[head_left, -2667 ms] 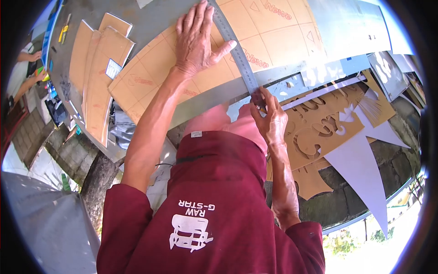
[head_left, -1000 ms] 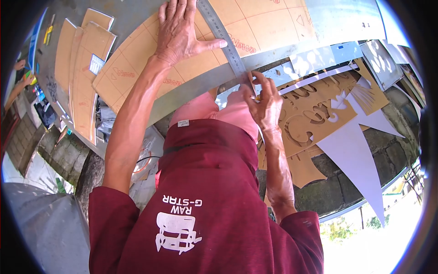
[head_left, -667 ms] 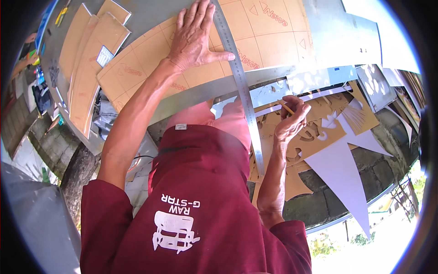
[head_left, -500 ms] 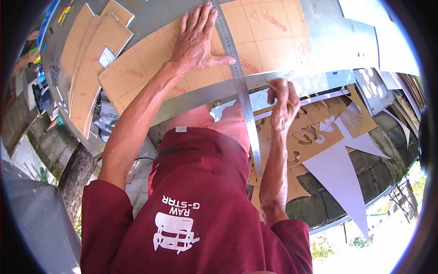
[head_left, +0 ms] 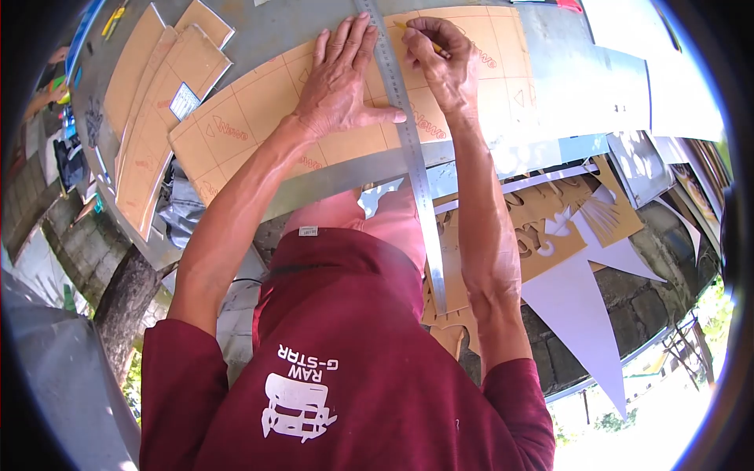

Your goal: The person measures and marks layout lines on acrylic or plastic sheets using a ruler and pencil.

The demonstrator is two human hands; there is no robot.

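Observation:
My left hand (head_left: 339, 85) lies flat on a brown-papered board (head_left: 259, 98) printed with red lines and lettering. Its fingers are spread, with the thumb and fingertips at the left edge of a long steel ruler (head_left: 404, 129). That ruler crosses the board and runs past its near edge toward my shirt. To the right of the ruler, my right hand (head_left: 449, 67) is closed around a thin yellow pencil (head_left: 401, 26). The pencil's visible end points at the ruler's upper part, close over the board's far edge.
More brown-papered pieces (head_left: 169, 94) overlap on the table's left side. Below the table on the right lie cut-out brown sheets (head_left: 550, 228) and a pointed white sheet (head_left: 577, 306). A red-handled tool (head_left: 567, 5) and a yellow tool (head_left: 115, 20) rest at the far side.
My right hand has moved with the pencil from the board's near edge to its far edge beside the ruler. My left hand and the ruler stay almost in place.

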